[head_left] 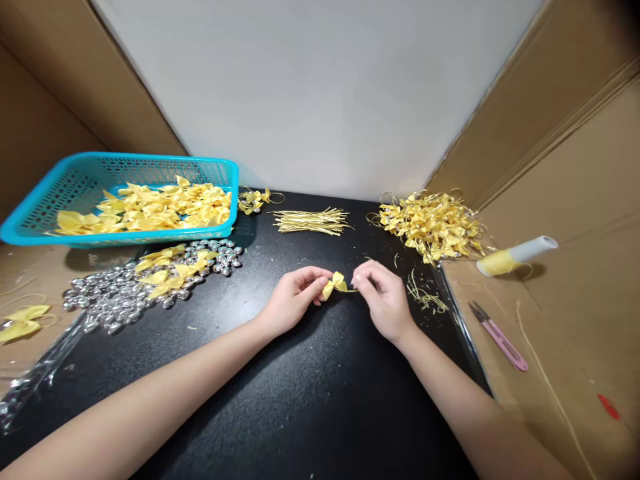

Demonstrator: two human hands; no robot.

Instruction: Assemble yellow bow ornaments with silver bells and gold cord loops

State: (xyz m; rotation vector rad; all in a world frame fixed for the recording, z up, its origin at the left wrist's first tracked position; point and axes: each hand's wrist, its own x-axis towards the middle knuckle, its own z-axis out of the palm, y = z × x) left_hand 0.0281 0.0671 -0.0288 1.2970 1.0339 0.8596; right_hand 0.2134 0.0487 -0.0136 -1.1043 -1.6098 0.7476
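Note:
Pinched in the fingers of my left hand (295,299) is a small yellow ribbon bow (336,285). A thin gold cord (352,291) runs from the bow to my right hand (382,299), whose thumb and forefinger are closed on it. Both hands are just above the black table (300,400). Beyond them lies a bundle of gold cord pieces (313,221). To the left, loose yellow bows (165,280) rest on a spread of silver beads (120,300).
A blue basket (150,235) of yellow bows stands at the back left. A heap of corded bows (433,227) is at the back right, near cord scraps (425,295), pink thread snips (503,343) and a white-and-yellow tube (517,257). Cardboard (565,167) walls the right side.

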